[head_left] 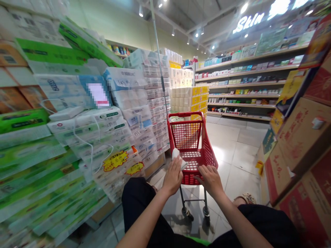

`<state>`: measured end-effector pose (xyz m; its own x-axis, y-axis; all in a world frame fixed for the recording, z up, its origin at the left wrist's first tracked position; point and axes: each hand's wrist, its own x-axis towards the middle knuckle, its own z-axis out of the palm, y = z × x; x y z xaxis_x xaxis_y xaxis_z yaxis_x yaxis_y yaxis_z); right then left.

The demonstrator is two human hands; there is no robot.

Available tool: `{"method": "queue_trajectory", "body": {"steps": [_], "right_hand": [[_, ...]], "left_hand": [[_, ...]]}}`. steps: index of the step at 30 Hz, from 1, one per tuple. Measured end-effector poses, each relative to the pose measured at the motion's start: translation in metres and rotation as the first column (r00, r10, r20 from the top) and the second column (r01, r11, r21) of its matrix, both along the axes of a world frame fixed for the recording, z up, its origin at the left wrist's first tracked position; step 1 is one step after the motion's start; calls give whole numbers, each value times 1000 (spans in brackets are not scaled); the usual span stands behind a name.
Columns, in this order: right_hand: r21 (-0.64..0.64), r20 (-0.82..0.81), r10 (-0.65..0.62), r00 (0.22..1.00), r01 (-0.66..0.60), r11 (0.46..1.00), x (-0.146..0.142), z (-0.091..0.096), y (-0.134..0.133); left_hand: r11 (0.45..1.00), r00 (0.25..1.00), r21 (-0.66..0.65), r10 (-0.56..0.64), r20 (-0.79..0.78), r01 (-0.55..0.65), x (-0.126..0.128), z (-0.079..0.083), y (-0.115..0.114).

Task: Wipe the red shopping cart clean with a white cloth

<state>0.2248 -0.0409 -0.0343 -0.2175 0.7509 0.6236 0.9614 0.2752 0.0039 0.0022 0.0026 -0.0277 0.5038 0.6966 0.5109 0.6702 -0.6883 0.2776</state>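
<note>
A small red plastic shopping cart [212, 151] with a mesh basket and dark metal legs stands between my knees. My left hand [173, 176] is at the basket's near left edge, its fingers pressed over a folded white cloth [176, 153]; whether it is fabric or paper I cannot tell. At the near right of the basket, my right hand [210, 179] has its fingers curled over the red rim, with the thumb below. A slim pole [156, 38] rises from the cart's far left corner.
Stacked tissue packs [134, 103] with yellow price tags [115, 161] rise on the left. A lit phone-like screen [98, 93], partly blurred out, and white cables rest there. Cardboard boxes [302, 137] line the right. Product shelves [240, 84] stand beyond the tiled floor [227, 137].
</note>
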Motion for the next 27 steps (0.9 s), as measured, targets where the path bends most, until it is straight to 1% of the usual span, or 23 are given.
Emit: {"method": "queue_trajectory", "body": {"steps": [4,6,7,8,10,14,16,18,20,23,25,27], "right_hand": [[-11,6,-19,1000,19,1000,8,-1,-5],[-16,6,-27,1000,27,999,10,-1,-6],[-15,4,-29,1000,29,999,11,-2,-6],[-14,2,-29,1000,29,999,11,-2,-5],[-11,-3,-22,1000,22,1000,11,-3,-4],[0,-21,-1,1000,1,1000,9,-6,-3],[1,-28,10,1000,-10,1000,9,-7,-5],[-2,-33,16,999,-16,1000,9,-8,-7],[-4,-35,17,999,-17,1000,11,-9,-10],[-2,-29,13,1000,-13,1000,14,-9,-13],[-3,-22,2,1000,-3,1000,16,-8,-13],[-5,-18,-8,1000,8,1000,18,-8,-13]], "left_hand": [[1000,1000,24,-17,-20,18,16,-14,-41],[1000,997,21,-17,-70,19,18,-16,-52],[1000,995,18,-18,-98,20,17,-15,-52],[1000,992,13,-22,-123,24,14,-12,-49],[999,989,-6,-36,-146,36,6,-3,-32],[996,995,-86,-15,-102,6,-11,18,18],[992,997,-125,1,-77,-11,-14,23,36],[991,999,-135,-1,-49,-6,-13,23,41],[993,1000,-116,-10,-16,8,-10,17,31],[996,1000,-80,-29,9,29,-4,5,-6],[996,999,-77,-49,-5,48,-3,-2,-31],[994,998,-84,-66,-23,64,-4,-4,-46]]}}
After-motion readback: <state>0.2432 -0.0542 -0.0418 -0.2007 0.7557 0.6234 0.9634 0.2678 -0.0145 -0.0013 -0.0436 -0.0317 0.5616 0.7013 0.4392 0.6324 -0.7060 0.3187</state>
